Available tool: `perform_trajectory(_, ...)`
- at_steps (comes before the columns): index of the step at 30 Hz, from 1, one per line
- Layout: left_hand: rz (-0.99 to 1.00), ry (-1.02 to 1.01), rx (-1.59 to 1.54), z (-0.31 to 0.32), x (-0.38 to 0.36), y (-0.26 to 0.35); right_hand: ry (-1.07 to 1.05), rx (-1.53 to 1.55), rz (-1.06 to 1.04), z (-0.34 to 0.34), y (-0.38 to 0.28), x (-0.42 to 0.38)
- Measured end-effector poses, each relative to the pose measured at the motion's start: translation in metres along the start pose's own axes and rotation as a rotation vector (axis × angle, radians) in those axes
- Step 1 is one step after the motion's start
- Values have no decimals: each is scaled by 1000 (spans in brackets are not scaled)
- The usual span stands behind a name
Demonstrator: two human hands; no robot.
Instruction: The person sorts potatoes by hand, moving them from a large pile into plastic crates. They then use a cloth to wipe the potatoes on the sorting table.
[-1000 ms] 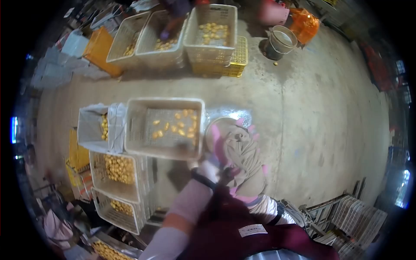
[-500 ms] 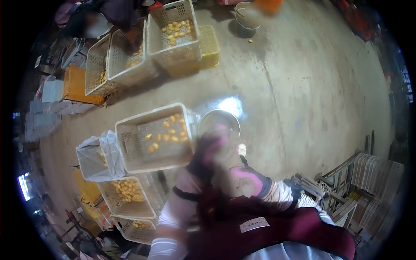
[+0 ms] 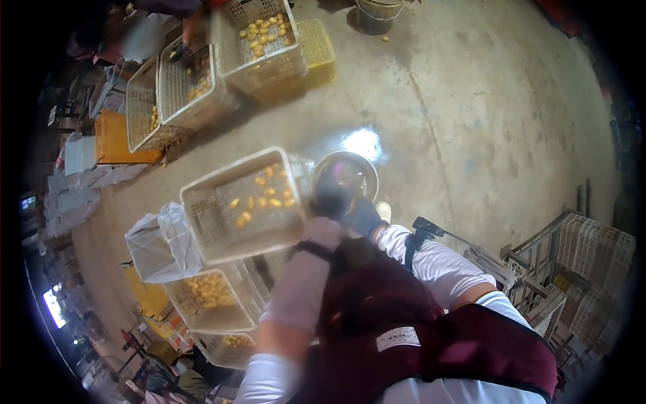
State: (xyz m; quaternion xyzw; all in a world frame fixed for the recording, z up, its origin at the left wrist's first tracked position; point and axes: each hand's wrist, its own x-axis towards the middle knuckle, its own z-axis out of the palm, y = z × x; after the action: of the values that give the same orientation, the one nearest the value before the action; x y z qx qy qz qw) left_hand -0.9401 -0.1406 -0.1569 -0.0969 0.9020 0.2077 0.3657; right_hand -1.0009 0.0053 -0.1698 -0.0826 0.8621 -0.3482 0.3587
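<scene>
Metal bowl [image 3: 344,176], mouth upward, right hand [image 3: 363,215] at near rim, beside crate [image 3: 202,222]

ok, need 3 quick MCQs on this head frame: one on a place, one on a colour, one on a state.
1. Where is the metal bowl?
A. On the floor, right of the near white crate
B. Inside that crate
C. On the yellow crate

2. What colour is the fruit in the near crate?
A. Green
B. Yellow
C. Red

3. How full is the near crate?
A. Heaped to the rim
B. Empty
C. A sparse layer, its floor showing

Answers:
1 A: the bowl sits on the concrete floor beside the crate's right wall.
2 B: the pieces look yellow-orange.
3 C: about a dozen pieces, bare mesh around them.
</scene>
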Motion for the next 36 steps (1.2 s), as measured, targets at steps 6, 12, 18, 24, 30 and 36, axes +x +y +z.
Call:
perform_trajectory(6, -95, 43, -181, 15, 25, -10, 248, 169, -350, -16, -11, -7)
perform_trajectory(12, 154, 109, -1048, -67, 46, -3, -70, 805, -19, -58, -29, -33)
perform_trajectory(18, 110, -13, -1668, -210, -75, 73, -437, 1272, -264, -95, -59, -62)
perform_trajectory(24, 726, -281, -2316, -158, -31, 60, -31, 769, -585, -122, -156, -102)
perform_trajectory(30, 486, 326, -1638, -125, -64, 87, -66, 974, -185, -96, -157, -116)
perform_trajectory(36, 457, 374, -1685, -106, -77, 98, -186, 1609, -91, -87, -136, -114)
